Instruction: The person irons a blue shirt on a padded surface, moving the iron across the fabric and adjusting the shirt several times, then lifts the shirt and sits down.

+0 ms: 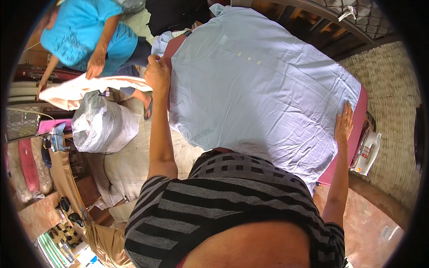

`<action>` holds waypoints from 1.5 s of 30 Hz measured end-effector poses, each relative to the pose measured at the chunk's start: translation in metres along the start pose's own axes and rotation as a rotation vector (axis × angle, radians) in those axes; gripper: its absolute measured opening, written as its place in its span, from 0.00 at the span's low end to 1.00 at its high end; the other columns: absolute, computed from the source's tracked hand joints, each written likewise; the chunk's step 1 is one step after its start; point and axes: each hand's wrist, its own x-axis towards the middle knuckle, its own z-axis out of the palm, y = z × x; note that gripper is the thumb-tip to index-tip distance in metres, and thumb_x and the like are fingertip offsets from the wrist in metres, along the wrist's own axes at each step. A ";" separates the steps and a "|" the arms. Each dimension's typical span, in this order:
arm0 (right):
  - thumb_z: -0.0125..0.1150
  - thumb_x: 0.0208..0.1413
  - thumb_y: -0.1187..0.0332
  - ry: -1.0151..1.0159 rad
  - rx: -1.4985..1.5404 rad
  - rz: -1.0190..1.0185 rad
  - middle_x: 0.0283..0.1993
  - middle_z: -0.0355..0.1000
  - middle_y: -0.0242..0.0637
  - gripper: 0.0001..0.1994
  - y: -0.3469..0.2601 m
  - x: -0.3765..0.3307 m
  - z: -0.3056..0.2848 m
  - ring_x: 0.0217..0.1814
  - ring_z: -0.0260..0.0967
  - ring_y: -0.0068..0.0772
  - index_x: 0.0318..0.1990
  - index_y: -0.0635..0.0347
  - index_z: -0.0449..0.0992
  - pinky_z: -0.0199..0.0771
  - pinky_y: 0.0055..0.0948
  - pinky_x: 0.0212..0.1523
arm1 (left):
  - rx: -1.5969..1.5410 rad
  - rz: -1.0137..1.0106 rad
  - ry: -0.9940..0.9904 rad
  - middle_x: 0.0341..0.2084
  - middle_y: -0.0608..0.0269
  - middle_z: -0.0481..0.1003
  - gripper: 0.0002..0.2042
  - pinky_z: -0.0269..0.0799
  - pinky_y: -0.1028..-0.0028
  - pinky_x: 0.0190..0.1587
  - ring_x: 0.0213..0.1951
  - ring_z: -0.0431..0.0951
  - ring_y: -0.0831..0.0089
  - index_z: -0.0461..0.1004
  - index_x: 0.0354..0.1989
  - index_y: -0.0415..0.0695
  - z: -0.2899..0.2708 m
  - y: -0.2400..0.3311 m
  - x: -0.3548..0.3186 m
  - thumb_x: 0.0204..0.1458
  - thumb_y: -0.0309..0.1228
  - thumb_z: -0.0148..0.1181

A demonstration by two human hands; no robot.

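Fingers of your left hand point(158, 76) gripping pale-pink cloth point(114, 83), upper left, right hand point(343, 125) lying spread on light-blue shirt point(250, 96), mid-right

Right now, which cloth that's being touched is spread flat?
The light blue shirt with white buttons, under the right hand; the pale pinkish cloth is held in mid-air.
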 end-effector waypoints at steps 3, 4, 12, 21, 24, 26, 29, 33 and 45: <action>0.41 0.68 0.57 -0.017 -0.015 0.015 0.78 0.45 0.31 0.28 -0.004 -0.002 -0.001 0.78 0.42 0.44 0.74 0.49 0.49 0.45 0.48 0.73 | -0.153 0.299 0.066 0.28 0.53 0.75 0.15 0.68 0.55 0.38 0.34 0.75 0.51 0.71 0.28 0.44 0.006 0.050 0.001 0.55 0.43 0.62; 0.42 0.68 0.58 -0.019 -0.021 0.011 0.78 0.45 0.31 0.28 -0.005 0.000 -0.002 0.78 0.42 0.44 0.74 0.49 0.49 0.45 0.48 0.73 | -0.071 0.312 0.024 0.28 0.54 0.75 0.15 0.68 0.55 0.38 0.35 0.74 0.51 0.71 0.28 0.44 0.010 0.049 -0.001 0.54 0.43 0.62; 0.46 0.66 0.61 -0.058 -0.013 0.075 0.78 0.44 0.30 0.29 -0.014 -0.004 -0.007 0.79 0.41 0.39 0.73 0.50 0.50 0.46 0.47 0.73 | -0.043 0.355 0.055 0.32 0.57 0.76 0.20 0.66 0.53 0.42 0.40 0.75 0.54 0.75 0.28 0.45 0.060 0.079 0.023 0.53 0.52 0.61; 0.47 0.66 0.54 -0.066 -0.006 0.120 0.77 0.46 0.32 0.30 -0.017 0.001 -0.015 0.78 0.43 0.39 0.72 0.52 0.53 0.45 0.46 0.74 | -0.105 0.362 -0.101 0.23 0.54 0.76 0.15 0.69 0.53 0.32 0.28 0.77 0.49 0.73 0.30 0.45 0.134 0.132 0.042 0.58 0.46 0.57; 0.47 0.66 0.54 -0.016 0.018 0.081 0.76 0.48 0.35 0.29 -0.016 0.000 -0.013 0.78 0.44 0.40 0.71 0.54 0.55 0.46 0.45 0.73 | -0.140 0.433 -0.019 0.19 0.55 0.76 0.16 0.69 0.52 0.29 0.24 0.77 0.49 0.73 0.33 0.45 0.128 0.135 0.046 0.58 0.47 0.57; 0.47 0.66 0.54 -0.015 0.008 0.078 0.76 0.49 0.36 0.29 -0.016 -0.001 -0.012 0.77 0.44 0.40 0.71 0.55 0.55 0.47 0.45 0.73 | 0.032 0.360 -0.110 0.29 0.54 0.78 0.17 0.70 0.54 0.36 0.34 0.78 0.52 0.74 0.39 0.45 0.124 0.139 0.046 0.57 0.48 0.58; 0.46 0.66 0.53 -0.001 0.005 0.096 0.76 0.49 0.35 0.29 -0.016 -0.004 -0.016 0.77 0.44 0.40 0.70 0.55 0.56 0.47 0.44 0.72 | 0.012 0.363 -0.051 0.42 0.54 0.74 0.19 0.66 0.54 0.46 0.45 0.73 0.53 0.73 0.46 0.44 0.092 0.200 0.017 0.56 0.47 0.59; 0.46 0.66 0.53 -0.026 0.024 0.111 0.76 0.47 0.33 0.29 -0.019 -0.005 -0.014 0.78 0.42 0.39 0.71 0.54 0.55 0.46 0.45 0.73 | -0.604 0.748 -0.351 0.49 0.51 0.72 0.20 0.60 0.52 0.56 0.53 0.69 0.51 0.71 0.53 0.43 0.065 0.303 -0.098 0.58 0.43 0.57; 0.50 0.64 0.55 -0.045 0.091 0.039 0.77 0.47 0.31 0.31 0.000 -0.012 -0.030 0.78 0.42 0.38 0.72 0.54 0.53 0.45 0.44 0.74 | 0.294 0.762 -0.511 0.72 0.51 0.51 0.26 0.41 0.41 0.68 0.72 0.49 0.48 0.60 0.69 0.57 0.066 0.299 -0.119 0.62 0.44 0.46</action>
